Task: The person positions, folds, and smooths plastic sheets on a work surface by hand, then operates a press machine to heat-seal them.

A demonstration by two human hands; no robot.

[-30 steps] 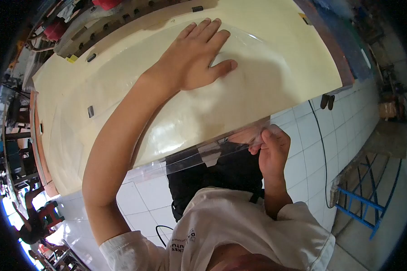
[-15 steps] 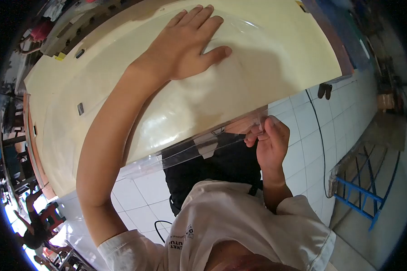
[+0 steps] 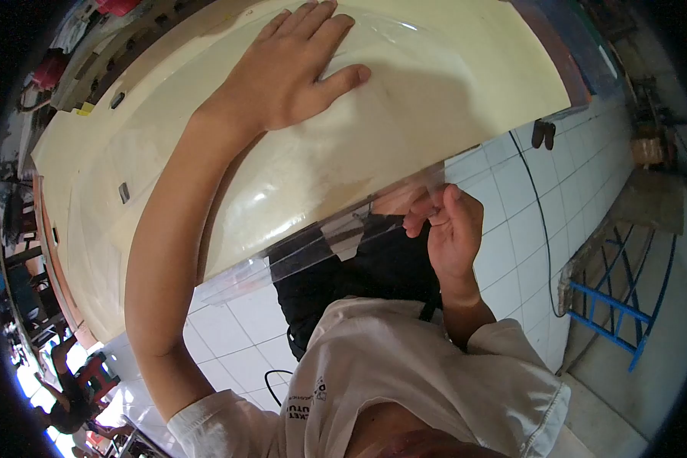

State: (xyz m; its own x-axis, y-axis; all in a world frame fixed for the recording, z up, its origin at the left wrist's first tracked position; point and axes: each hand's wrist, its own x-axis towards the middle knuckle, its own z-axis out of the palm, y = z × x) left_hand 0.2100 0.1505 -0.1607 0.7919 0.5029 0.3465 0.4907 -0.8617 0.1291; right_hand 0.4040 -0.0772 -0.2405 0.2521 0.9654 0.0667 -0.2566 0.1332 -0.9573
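My left hand (image 3: 286, 69) lies palm down on the clear plastic film (image 3: 307, 258), its fingers stretched forward and slightly parted, the thumb angled out to the right. Those fingers grip nothing; they rest flat. Under the film is a big cream sheet (image 3: 504, 84), spread across the bench (image 3: 565, 61), with shiny ripples showing between my left forearm and the near edge.

The film runs past that near edge and hangs as a see-through strip in front of my black trousers (image 3: 313, 286). My right hand (image 3: 456, 237) is just off the edge, thumb up and fingers curled, pinched closed on the right end of this overhanging strip; exactly which fingertips meet behind the plastic I can't tell.

Left of my forearm, a small dark block (image 3: 124, 192) sits on the covered surface, and another dark piece (image 3: 117, 100) lies farther off, near a yellow scrap (image 3: 84, 110). To my right, a black cable (image 3: 540, 204) crosses the white tiled floor (image 3: 496, 252), dark footwear (image 3: 543, 134) stands near the bench, and a blue metal frame (image 3: 607, 301) is beyond the cable. Another person (image 3: 69, 393) is well apart, far to my left.
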